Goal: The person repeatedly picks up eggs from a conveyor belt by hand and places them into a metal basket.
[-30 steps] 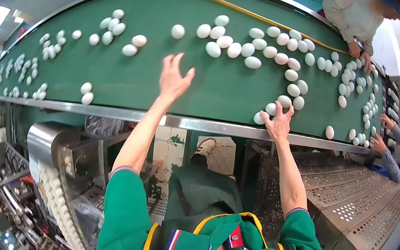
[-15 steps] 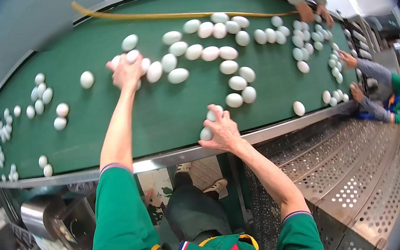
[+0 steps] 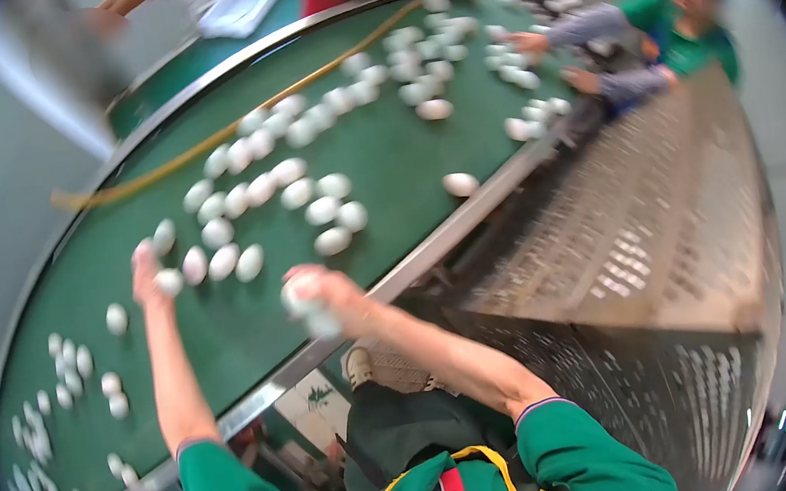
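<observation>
White and pale eggs lie in loose groups on a green conveyor belt [image 3: 392, 236]. My left hand [image 3: 147, 275] is at the left of the belt, its fingers blurred, beside an egg [image 3: 169, 282] at its right edge and another egg [image 3: 164, 236] near the fingertips. Over the belt near its front rail, my right hand [image 3: 328, 297] is curled around eggs [image 3: 302, 294], with one more egg showing just below the fingers. A row of eggs [image 3: 223, 262] lies between my two hands.
A yellow hose [image 3: 228, 126] runs along the far side. A co-worker [image 3: 696, 17] in green reaches over eggs at the right end; others stand beyond the belt. A metal rail [image 3: 415, 260] edges the near side, with perforated metal covers [image 3: 608, 217] at right and a white tray [image 3: 244, 5] behind.
The view has turned and tilted. My left hand has moved among the eggs further along the belt. My right hand has closed on eggs and come away from the front rail.
</observation>
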### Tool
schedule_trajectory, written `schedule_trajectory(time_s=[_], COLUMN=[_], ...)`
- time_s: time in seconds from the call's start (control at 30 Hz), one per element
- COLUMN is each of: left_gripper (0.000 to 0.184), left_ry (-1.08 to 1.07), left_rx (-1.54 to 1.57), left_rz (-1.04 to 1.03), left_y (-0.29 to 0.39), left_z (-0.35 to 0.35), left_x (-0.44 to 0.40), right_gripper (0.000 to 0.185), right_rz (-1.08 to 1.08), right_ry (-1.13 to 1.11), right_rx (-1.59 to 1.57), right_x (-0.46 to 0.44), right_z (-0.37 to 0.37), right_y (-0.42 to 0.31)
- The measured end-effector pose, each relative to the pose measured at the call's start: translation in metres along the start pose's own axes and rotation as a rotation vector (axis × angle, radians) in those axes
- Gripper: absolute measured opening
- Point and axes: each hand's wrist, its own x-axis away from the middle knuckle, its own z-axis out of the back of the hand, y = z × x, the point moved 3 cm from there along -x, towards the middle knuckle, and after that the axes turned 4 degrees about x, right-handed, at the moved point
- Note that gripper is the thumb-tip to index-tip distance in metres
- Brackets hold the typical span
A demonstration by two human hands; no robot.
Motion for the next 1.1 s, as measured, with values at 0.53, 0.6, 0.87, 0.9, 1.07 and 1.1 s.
schedule_trajectory(time_s=[0.53, 0.6, 0.87, 0.9, 1.07, 1.1], left_gripper=[0.050, 0.053, 0.063, 0.063, 0.053, 0.055], left_ry=[-1.477, -1.679, -1.267, -1.256, -1.194, -1.150], left_rx=[0.027, -0.052, -0.655, -0.700, -0.677, -0.645], left_rz=[-0.464, -0.677, -1.278, -1.287, -1.440, -1.483], left_y=[0.455, 0.442, 0.310, 0.295, 0.264, 0.250], left_z=[-0.525, -0.578, -0.805, -0.832, -0.867, -0.881], left_x=[0.476, 0.579, 0.757, 0.756, 0.758, 0.757], right_gripper=[0.062, 0.060, 0.058, 0.060, 0.066, 0.061], right_rz=[1.113, 1.128, 0.749, 0.721, 0.671, 0.652], right_ry=[0.027, 0.301, 1.111, 1.142, 1.217, 1.216], right_rx=[0.308, 0.418, 0.503, 0.524, 0.482, 0.467], right_x=[0.568, 0.626, 0.752, 0.757, 0.763, 0.763], right_z=[-0.066, -0.028, 0.149, 0.160, 0.211, 0.217], right_y=[-0.241, -0.266, -0.363, -0.372, -0.378, -0.377])
